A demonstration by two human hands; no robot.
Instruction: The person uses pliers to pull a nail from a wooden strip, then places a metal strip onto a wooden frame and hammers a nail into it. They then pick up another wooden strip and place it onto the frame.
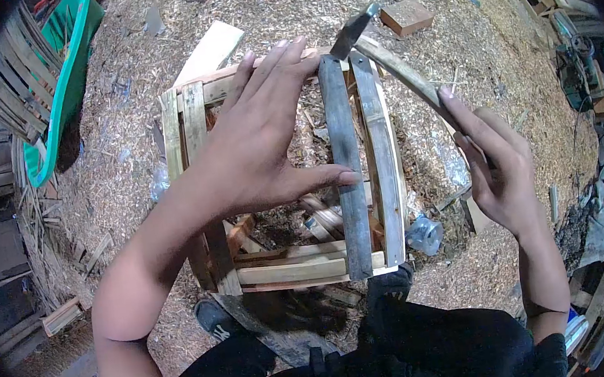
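A slatted wooden crate (292, 272) stands between my feet, with grey weathered slats on its right side and paler ones on its left. My left hand (259, 130) reaches across it, fingers stretched over the far rail. The thumb of that hand rests on a grey slat (342, 133). In my right hand (498, 164) is a hammer (412, 81), gripped by its wooden handle. The hammer's dark metal head (354, 32) is right at the far end of the grey slats, close to my left fingertips.
Wood shavings cover the ground (141, 124). Beyond the crate lie a pale board (210, 49) and a reddish wood block (406, 16). A green tub (61, 103) with slats stands at the left. A crumpled plastic bottle (425, 234) lies beside the crate's right side.
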